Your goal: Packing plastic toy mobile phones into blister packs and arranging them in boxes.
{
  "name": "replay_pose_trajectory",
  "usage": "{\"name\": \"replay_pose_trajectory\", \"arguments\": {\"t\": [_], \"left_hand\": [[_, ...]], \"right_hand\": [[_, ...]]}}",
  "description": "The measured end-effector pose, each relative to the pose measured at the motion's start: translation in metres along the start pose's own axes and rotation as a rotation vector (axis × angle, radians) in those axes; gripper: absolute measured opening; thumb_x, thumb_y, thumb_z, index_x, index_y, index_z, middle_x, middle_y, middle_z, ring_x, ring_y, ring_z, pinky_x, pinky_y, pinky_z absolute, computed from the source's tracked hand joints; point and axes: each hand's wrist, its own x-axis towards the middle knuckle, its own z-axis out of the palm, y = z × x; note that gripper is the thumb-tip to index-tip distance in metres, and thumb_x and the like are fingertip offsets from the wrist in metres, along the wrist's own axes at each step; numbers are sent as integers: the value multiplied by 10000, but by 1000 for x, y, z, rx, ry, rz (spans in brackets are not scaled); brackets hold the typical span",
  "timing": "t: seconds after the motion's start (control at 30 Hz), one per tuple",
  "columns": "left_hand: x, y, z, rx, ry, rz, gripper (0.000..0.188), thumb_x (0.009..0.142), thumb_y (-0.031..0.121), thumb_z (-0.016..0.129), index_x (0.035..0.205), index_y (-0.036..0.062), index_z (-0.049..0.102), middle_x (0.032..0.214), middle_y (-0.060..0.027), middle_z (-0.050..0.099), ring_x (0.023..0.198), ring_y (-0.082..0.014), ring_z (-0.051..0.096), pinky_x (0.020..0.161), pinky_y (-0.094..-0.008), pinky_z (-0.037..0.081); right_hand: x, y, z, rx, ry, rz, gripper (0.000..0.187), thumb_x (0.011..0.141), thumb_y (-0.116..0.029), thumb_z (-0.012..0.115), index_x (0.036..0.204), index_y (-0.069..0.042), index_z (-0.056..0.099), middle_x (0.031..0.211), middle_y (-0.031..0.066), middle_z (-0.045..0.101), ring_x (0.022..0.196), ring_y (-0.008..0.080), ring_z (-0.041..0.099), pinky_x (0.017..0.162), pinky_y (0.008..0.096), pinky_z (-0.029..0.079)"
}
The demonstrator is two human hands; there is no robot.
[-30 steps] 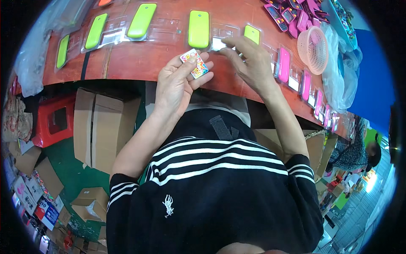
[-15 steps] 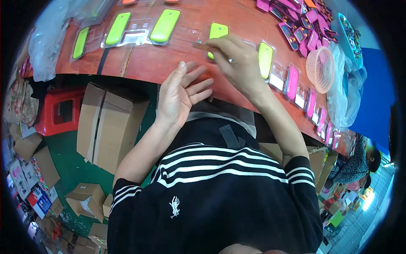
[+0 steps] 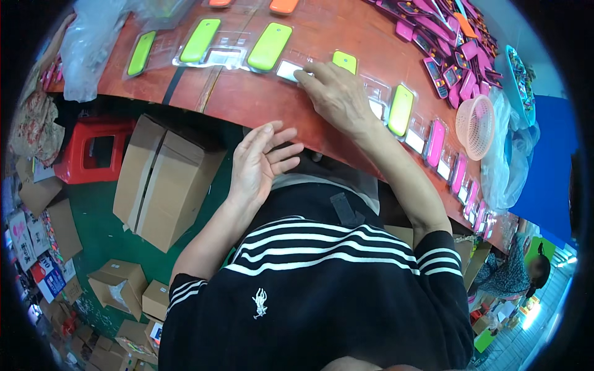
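My right hand (image 3: pixel 339 99) reaches over the table, its fingers bent and closed at the edge of a small white card (image 3: pixel 289 70). The card lies in a clear plastic blister tray, just right of a lime-green toy phone (image 3: pixel 270 47). Another lime-green phone (image 3: pixel 345 60) shows partly behind that hand. My left hand (image 3: pixel 255 164) hovers in front of the table edge, palm turned inward and fingers apart, holding nothing. Farther right, a lime-green phone (image 3: pixel 401 110) and a pink phone (image 3: pixel 435 142) sit in clear trays beside white cards.
A heap of purple-pink phones (image 3: pixel 455 49) covers the far right of the red table (image 3: pixel 247 99). A pale mesh basket (image 3: pixel 475 127) and a blue tub (image 3: pixel 518 83) stand beside it. Below left are a cardboard box (image 3: pixel 167 179) and a red stool (image 3: pixel 93 151).
The small flat brown-looking piece in my right hand is no longer seen; a white card now lies in the tray at its fingers. The view has shifted, and my left hand stays open.
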Motion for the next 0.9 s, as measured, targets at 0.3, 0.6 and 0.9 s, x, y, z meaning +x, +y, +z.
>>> {"name": "replay_pose_trajectory", "arguments": {"t": [0.3, 0.6, 0.9], "left_hand": [[2, 11, 13, 194, 99, 107, 326, 930, 253, 468, 1151, 14, 488, 847, -107, 596, 710, -222, 649, 510, -256, 536], [31, 10, 46, 357, -78, 213, 288, 931, 213, 468, 1106, -12, 511, 730, -84, 586, 623, -179, 636, 449, -217, 521], [49, 4, 85, 517, -220, 207, 250, 928, 175, 475, 1076, -19, 533, 737, -86, 584, 651, -177, 634, 471, -217, 519]], "right_hand": [[-24, -2, -44, 360, -44, 276, 192, 781, -105, 608, 967, -55, 617, 899, 121, 607, 796, 290, 612, 665, 369, 495], [-82, 57, -101, 330, -88, 602, 186, 815, -165, 605, 952, -45, 637, 840, 119, 628, 767, 271, 616, 661, 344, 478], [-106, 92, -117, 394, -82, 716, 174, 799, -134, 612, 924, -16, 638, 820, 117, 628, 743, 237, 608, 666, 331, 464]]}}
